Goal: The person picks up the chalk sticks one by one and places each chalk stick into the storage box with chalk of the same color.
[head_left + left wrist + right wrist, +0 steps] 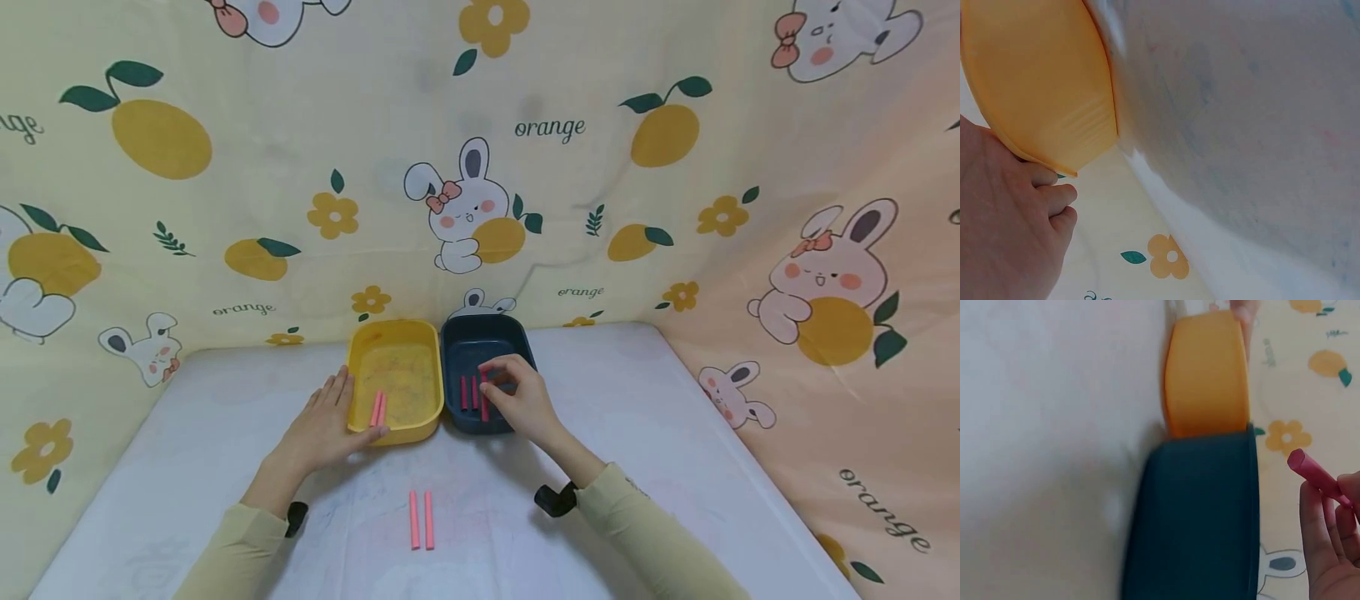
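Note:
My right hand (525, 404) pinches a short pink stick (485, 408) between thumb and fingers, over the dark blue plastic container (487, 330). In the right wrist view, that stick's blunt end (1299, 459) juts out past the fingertips. Two more pink sticks (463, 393) lie side by side in the blue container. To its left stands a yellow container (408, 358) with two pink sticks (378, 408) near its front. My left hand (324, 425) rests against the yellow container, fingers extended along its left rim and thumb over the front edge.
Two pink sticks (422, 521) lie parallel on the white-covered table (630, 533), nearer to me than the containers. Both containers stand side by side close to the back, before a patterned cloth (360, 125). The cloth also rises along the table's sides.

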`<move>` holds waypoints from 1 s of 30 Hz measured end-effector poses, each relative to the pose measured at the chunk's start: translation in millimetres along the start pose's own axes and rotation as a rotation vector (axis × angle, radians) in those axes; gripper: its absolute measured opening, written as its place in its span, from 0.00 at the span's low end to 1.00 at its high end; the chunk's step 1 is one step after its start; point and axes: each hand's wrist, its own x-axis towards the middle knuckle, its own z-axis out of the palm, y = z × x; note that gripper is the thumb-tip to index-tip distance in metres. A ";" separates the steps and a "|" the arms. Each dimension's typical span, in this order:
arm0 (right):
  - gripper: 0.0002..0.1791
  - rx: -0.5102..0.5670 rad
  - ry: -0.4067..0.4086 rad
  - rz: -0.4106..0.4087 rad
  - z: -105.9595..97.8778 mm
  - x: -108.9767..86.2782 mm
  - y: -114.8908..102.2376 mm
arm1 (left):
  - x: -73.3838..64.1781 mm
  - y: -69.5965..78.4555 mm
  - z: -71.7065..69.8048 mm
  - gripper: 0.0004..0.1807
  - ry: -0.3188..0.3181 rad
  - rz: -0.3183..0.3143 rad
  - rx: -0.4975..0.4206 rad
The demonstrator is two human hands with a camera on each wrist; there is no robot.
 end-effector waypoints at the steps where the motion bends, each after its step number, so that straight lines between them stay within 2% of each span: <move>1: 0.13 -0.009 -0.001 0.009 -0.1 3.5 1.9 | -0.4 0.5 -0.7 0.67 -0.001 0.001 -0.004; 8: 0.14 -0.107 -0.020 0.080 1.8 24.1 19.9 | -2.1 3.0 -4.1 0.66 -0.009 -0.005 -0.017; 14: 0.14 -0.160 -0.092 0.139 2.6 37.9 29.5 | -1.6 2.6 -4.1 0.66 -0.012 -0.010 -0.020; 21: 0.14 -0.209 -0.189 0.294 4.3 50.5 39.2 | -1.5 1.3 -2.3 0.66 -0.003 -0.007 -0.016; 25: 0.15 -0.175 -0.229 0.378 8.0 57.3 48.1 | -1.0 0.9 -2.2 0.66 -0.007 -0.017 -0.016; 30: 0.16 -0.087 -0.222 0.475 11.8 62.7 56.4 | -0.2 0.9 -1.5 0.66 -0.013 -0.024 -0.023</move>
